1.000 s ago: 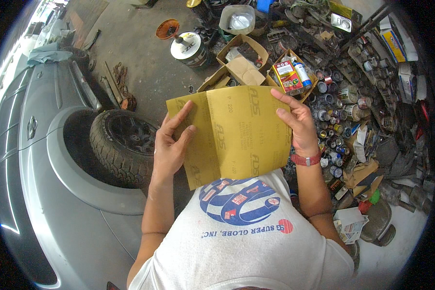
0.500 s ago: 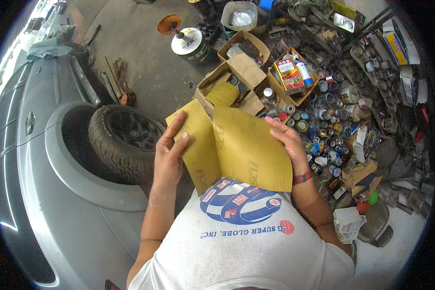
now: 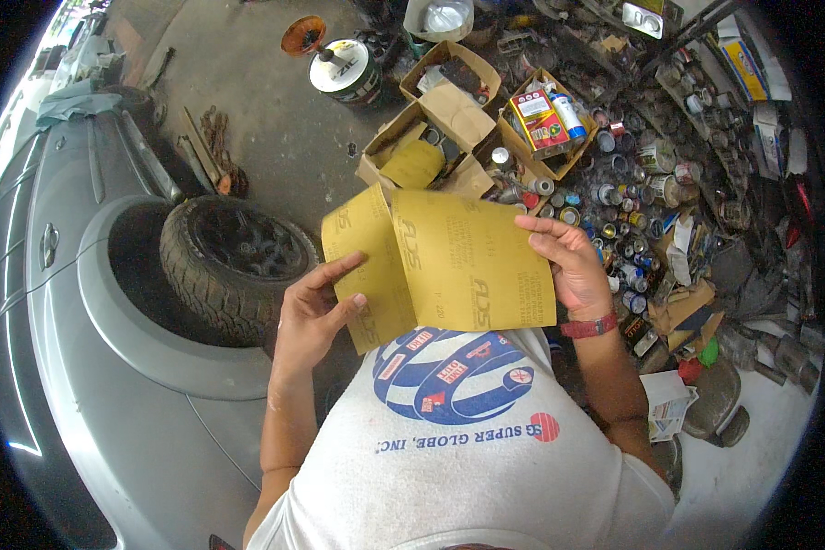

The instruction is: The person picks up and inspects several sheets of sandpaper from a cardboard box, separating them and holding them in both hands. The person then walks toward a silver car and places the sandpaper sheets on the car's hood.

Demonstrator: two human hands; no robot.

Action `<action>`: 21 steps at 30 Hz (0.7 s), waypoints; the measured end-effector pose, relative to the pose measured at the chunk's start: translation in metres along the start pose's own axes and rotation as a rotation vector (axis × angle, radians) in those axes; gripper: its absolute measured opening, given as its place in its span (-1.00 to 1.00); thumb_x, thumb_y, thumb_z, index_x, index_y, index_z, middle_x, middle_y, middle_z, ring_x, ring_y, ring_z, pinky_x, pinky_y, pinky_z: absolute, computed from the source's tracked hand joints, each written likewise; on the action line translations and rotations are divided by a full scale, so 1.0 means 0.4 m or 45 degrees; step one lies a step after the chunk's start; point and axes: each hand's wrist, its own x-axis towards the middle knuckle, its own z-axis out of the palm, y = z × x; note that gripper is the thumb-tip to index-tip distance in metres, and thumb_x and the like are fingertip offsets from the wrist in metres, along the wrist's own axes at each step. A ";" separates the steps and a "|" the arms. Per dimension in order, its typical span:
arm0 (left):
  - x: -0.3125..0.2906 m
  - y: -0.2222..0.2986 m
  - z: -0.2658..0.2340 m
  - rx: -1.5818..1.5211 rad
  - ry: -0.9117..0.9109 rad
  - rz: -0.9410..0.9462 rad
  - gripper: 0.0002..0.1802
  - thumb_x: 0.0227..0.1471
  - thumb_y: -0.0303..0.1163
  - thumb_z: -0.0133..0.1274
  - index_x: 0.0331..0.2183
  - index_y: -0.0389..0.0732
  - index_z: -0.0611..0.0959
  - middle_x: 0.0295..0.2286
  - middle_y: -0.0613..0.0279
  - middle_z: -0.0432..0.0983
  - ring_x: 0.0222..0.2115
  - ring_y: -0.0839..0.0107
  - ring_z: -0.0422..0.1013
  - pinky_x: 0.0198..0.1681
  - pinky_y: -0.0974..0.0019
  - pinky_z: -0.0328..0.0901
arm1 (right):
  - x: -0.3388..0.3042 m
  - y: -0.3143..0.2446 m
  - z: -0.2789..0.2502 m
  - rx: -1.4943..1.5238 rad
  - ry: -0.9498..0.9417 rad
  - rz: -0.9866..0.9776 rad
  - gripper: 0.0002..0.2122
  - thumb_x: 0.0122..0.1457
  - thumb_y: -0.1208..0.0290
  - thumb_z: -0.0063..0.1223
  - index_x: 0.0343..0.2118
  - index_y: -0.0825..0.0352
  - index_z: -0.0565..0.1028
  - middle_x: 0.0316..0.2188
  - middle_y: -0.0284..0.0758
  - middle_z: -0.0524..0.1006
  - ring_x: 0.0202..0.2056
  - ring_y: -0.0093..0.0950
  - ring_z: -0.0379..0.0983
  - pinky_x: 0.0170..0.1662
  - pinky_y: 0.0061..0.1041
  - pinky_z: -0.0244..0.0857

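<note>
In front of my chest is a yellow sheet of sandpaper (image 3: pixel 463 257) with its printed backing up, bent along a crease into a narrower left part and a wider right part. My left hand (image 3: pixel 313 316) grips the left part, fingers behind and thumb on top. At the upper right corner, my right hand (image 3: pixel 573 273) pinches the sheet between thumb and fingers. The lower edge of the sandpaper hangs just over my white shirt (image 3: pixel 467 458). Beyond it, another piece of yellow sandpaper (image 3: pixel 412 164) lies in an open cardboard box (image 3: pixel 387 137).
To my left stands a grey car (image 3: pixel 137 431), with a loose-looking wheel (image 3: pixel 238 261) by its wheel arch. A white-lidded bucket (image 3: pixel 341 66) stands ahead. Cans and bottles (image 3: pixel 628 220) crowd the right side, around a box holding a red and yellow tin (image 3: pixel 538 122).
Both hands have come slightly lower at the left, and my right hand has shifted right and turned. The sandpaper is spread a little flatter, its right part less tilted.
</note>
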 end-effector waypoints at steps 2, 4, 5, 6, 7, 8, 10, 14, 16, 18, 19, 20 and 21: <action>-0.007 -0.017 0.009 -0.184 0.075 -0.137 -0.41 0.14 -0.71 0.25 0.21 -0.39 0.58 0.13 0.05 0.58 0.08 0.39 0.54 0.18 0.30 0.42 | -0.008 0.036 -0.012 0.076 -0.006 0.081 -0.66 0.29 0.60 0.23 0.13 0.44 0.60 -0.04 -0.23 0.71 -0.09 -0.52 0.65 0.09 -0.51 0.49; -0.020 -0.035 0.012 -0.301 0.143 -0.211 -0.40 0.12 -0.71 0.25 0.21 -0.38 0.58 0.14 0.05 0.57 0.09 0.36 0.54 0.21 0.28 0.41 | -0.024 0.061 -0.020 0.093 0.017 0.129 -0.65 0.29 0.61 0.22 0.15 0.45 0.58 -0.02 -0.23 0.70 -0.07 -0.51 0.64 0.11 -0.51 0.48; -0.028 -0.042 0.013 -0.325 0.168 -0.215 -0.41 0.12 -0.71 0.25 0.20 -0.38 0.59 0.12 0.06 0.58 0.08 0.35 0.55 0.19 0.27 0.42 | -0.036 0.069 -0.024 0.074 0.046 0.133 -0.64 0.30 0.61 0.22 0.15 0.45 0.58 0.00 -0.22 0.69 -0.06 -0.51 0.64 0.12 -0.50 0.47; -0.033 -0.050 0.012 -0.349 0.194 -0.220 -0.42 0.13 -0.71 0.25 0.19 -0.37 0.60 0.10 0.07 0.60 0.06 0.35 0.56 0.18 0.27 0.43 | -0.042 0.072 -0.027 0.054 0.075 0.137 -0.63 0.30 0.61 0.21 0.16 0.46 0.57 0.01 -0.22 0.69 -0.04 -0.50 0.64 0.14 -0.50 0.46; -0.034 -0.056 0.006 -0.354 0.202 -0.223 -0.32 0.10 -0.71 0.27 0.26 -0.36 0.52 0.16 0.08 0.54 0.06 0.35 0.56 0.18 0.27 0.43 | -0.045 0.066 -0.027 0.035 0.065 0.136 -0.61 0.29 0.62 0.22 0.18 0.47 0.55 0.04 -0.21 0.67 -0.02 -0.50 0.63 0.16 -0.49 0.45; -0.037 -0.047 0.006 -0.310 0.141 -0.198 -0.27 0.09 -0.71 0.27 0.29 -0.35 0.48 0.18 0.08 0.52 0.08 0.35 0.54 0.19 0.27 0.43 | -0.055 0.055 -0.023 0.020 0.061 0.136 -0.58 0.28 0.63 0.22 0.20 0.48 0.53 0.06 -0.21 0.66 0.01 -0.49 0.62 0.17 -0.48 0.44; -0.041 -0.017 0.009 -0.223 0.019 -0.147 -0.18 0.08 -0.73 0.27 0.35 -0.32 0.40 0.21 0.07 0.48 0.13 0.34 0.51 0.21 0.26 0.41 | -0.066 0.034 -0.013 -0.048 0.023 0.087 -0.53 0.25 0.65 0.23 0.24 0.50 0.49 0.12 -0.19 0.62 0.06 -0.48 0.59 0.20 -0.47 0.43; -0.030 0.000 0.006 -0.201 -0.009 -0.242 -0.08 0.02 -0.78 0.26 0.39 -0.30 0.33 0.28 0.08 0.38 0.23 0.33 0.41 0.30 0.19 0.33 | -0.057 0.005 -0.022 -0.194 -0.044 0.001 -0.44 0.19 0.73 0.22 0.30 0.51 0.42 0.23 -0.17 0.53 0.12 -0.47 0.54 0.22 -0.44 0.42; -0.026 -0.021 0.000 -0.233 0.094 -0.205 -0.09 0.02 -0.79 0.24 0.39 -0.30 0.34 0.29 0.08 0.36 0.23 0.31 0.40 0.30 0.17 0.33 | -0.052 0.015 -0.047 -0.202 -0.012 0.021 -0.44 0.20 0.73 0.20 0.30 0.50 0.42 0.22 -0.19 0.53 0.12 -0.47 0.55 0.20 -0.45 0.44; -0.011 -0.057 -0.023 -0.239 0.197 -0.170 -0.09 0.02 -0.80 0.22 0.38 -0.30 0.34 0.30 0.08 0.34 0.24 0.29 0.40 0.31 0.17 0.33 | -0.055 0.040 -0.098 -0.219 0.169 -0.009 -0.44 0.22 0.71 0.19 0.32 0.47 0.41 0.20 -0.21 0.54 0.10 -0.47 0.56 0.15 -0.46 0.48; 0.007 -0.077 -0.057 -0.229 0.249 -0.150 -0.10 0.02 -0.80 0.21 0.38 -0.30 0.34 0.29 0.08 0.35 0.25 0.28 0.39 0.31 0.17 0.32 | -0.056 0.051 -0.127 -0.228 0.261 -0.024 -0.45 0.23 0.70 0.19 0.32 0.46 0.41 0.20 -0.22 0.55 0.09 -0.47 0.56 0.13 -0.46 0.50; 0.022 -0.099 -0.091 -0.222 0.306 -0.133 -0.10 0.02 -0.81 0.20 0.38 -0.29 0.35 0.29 0.08 0.35 0.26 0.26 0.38 0.32 0.17 0.32 | -0.060 0.058 -0.156 -0.235 0.367 -0.044 -0.45 0.25 0.68 0.18 0.33 0.45 0.40 0.19 -0.23 0.55 0.09 -0.48 0.57 0.10 -0.47 0.52; 0.045 -0.115 -0.117 -0.152 0.286 -0.162 -0.07 0.02 -0.79 0.21 0.40 -0.26 0.31 0.28 0.08 0.35 0.26 0.24 0.38 0.33 0.17 0.30 | -0.064 0.063 -0.186 -0.239 0.472 -0.065 -0.45 0.26 0.67 0.18 0.34 0.44 0.39 0.19 -0.23 0.55 0.08 -0.48 0.58 0.07 -0.47 0.53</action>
